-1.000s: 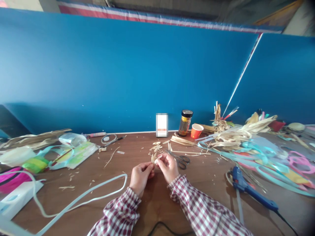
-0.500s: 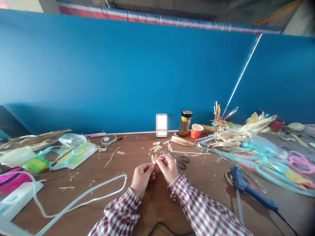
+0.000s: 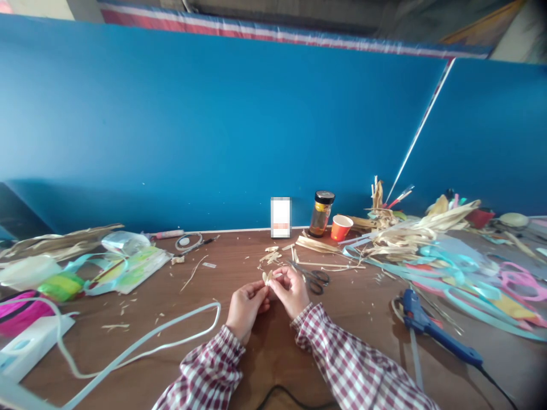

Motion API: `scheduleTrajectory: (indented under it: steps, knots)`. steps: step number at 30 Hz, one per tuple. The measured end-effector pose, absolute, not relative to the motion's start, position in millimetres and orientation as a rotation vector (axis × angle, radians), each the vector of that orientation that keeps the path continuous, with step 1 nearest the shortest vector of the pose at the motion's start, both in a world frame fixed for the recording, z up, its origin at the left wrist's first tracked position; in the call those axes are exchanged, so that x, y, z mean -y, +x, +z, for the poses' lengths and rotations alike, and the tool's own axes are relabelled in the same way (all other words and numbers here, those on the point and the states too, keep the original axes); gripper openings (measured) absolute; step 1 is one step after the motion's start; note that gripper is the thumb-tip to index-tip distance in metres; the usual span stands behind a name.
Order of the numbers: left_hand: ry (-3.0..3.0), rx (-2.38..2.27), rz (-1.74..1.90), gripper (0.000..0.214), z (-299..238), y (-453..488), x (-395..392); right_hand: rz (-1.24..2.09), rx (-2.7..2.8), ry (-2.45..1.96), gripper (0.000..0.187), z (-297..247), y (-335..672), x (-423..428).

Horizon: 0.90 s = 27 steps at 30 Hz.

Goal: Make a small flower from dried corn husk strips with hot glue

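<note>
Both the left hand point(image 3: 244, 307) and the right hand point(image 3: 293, 293) are narrowed to a pinch, together holding small pale husk-like pieces point(image 3: 267, 278) between their fingertips, above the middle of the desk point(image 3: 273, 359). Scissors point(image 3: 318, 280) lie just beside the right hand; pale scraps point(image 3: 270, 255) lie beyond. Blue glue gun point(image 3: 440, 333): farther right. Lidded jar point(image 3: 319, 221) and red cup point(image 3: 341, 230): near the blue panel point(image 3: 239, 125).

A: What is the jar point(image 3: 319, 221) made of?
B: Glossy and clear, glass or plastic, I can't tell which; its lid point(image 3: 325, 197) looks shiny.
A: And right of the jar?
B: A smooth, paper-looking cup point(image 3: 341, 230), then dry, rough, matt husk strips point(image 3: 397, 246).
A: In front of it?
B: Smooth-handled scissors point(image 3: 310, 275), matt, papery slips point(image 3: 266, 278) and, nearest, crinkled cotton-like sleeves point(image 3: 354, 359), over a wood-look tabletop point(image 3: 171, 310) with a soft sheen.
</note>
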State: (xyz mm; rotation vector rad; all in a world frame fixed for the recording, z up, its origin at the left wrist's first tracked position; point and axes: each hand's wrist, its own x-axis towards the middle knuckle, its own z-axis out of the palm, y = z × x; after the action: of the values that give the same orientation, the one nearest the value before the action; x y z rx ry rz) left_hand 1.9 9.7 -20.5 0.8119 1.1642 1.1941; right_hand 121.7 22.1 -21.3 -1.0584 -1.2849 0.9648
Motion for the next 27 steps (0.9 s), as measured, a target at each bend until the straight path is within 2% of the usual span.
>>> scheduleTrajectory:
  steps: [27]
  knots:
    - [0.737,-1.119,1.252,0.028,-18.1,3.5,-7.7,0.936,1.33,-1.049,0.017,-20.8,121.8,-20.8]
